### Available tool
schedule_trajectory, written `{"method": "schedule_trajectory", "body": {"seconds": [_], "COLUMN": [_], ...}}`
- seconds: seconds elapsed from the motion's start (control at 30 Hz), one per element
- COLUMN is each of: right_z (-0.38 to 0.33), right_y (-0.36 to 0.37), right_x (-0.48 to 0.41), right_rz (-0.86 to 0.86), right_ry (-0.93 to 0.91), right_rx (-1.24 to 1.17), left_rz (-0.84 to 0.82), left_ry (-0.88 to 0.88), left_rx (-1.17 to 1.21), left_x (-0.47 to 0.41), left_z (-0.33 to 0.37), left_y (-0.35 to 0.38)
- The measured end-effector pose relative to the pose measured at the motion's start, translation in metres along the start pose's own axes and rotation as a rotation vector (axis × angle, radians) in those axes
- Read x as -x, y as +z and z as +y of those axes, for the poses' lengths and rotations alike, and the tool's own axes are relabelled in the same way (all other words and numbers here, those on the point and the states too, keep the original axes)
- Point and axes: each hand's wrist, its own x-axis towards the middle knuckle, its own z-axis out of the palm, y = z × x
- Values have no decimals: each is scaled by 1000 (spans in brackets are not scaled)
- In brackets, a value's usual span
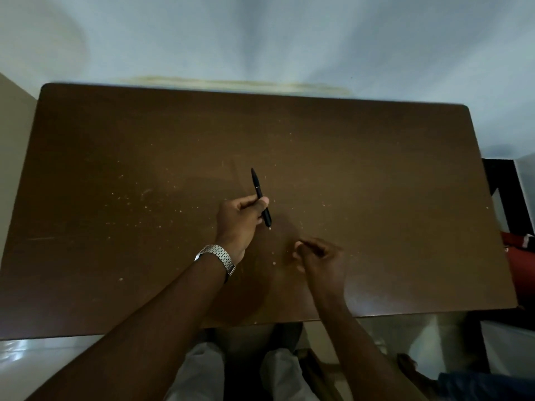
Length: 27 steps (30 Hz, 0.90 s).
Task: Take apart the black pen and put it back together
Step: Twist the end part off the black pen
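Observation:
A slim black pen [257, 185] with a thin metal ring is held tilted above the brown table [115, 169], one end pointing away from me and a pale tip pointing down toward me. My left hand [238, 221], with a metal watch on its wrist, grips the pen at its middle between thumb and fingers. My right hand [320, 260] hovers just right of and nearer than the pen, fingers curled in and pinched together. Whether it holds a small part I cannot tell.
The table top is scratched and speckled with pale marks. A pale wall runs behind its far edge. A dark chair [498, 180] and something red [521, 256] stand at the right edge. My knees show below the near edge.

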Motion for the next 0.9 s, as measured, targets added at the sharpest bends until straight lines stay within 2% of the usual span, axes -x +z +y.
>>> {"method": "schedule_trajectory", "body": {"seconds": [0.13,0.2,0.3,0.7,0.8,0.87,0.9], "right_z": [-8,-13,-17,-18,-18,-23,-27], "right_y": [-3,4,12,14,9,8,9], "right_x": [-41,-64,-84,-96,-87,-70,-61], "right_rz": [52,4,-102,-125,-21,47,26], "right_ry": [-427,-498,-494,-423,-492,-494,-462], "right_rx": [452,591,751,799,676,481,371], "left_rz": [9,9,-1,-22,-18,-11,-10], "left_ry": [-32,-48,-65,-54,-65,-72,-74], "left_rx": [36,48,61,48,66,83,92], "left_x": [1,2,3,3,3,2,2], "left_z": [-6,-8,-9,-17,-17,-17,-17], "left_y": [0,2,3,1,2,3,4]}}
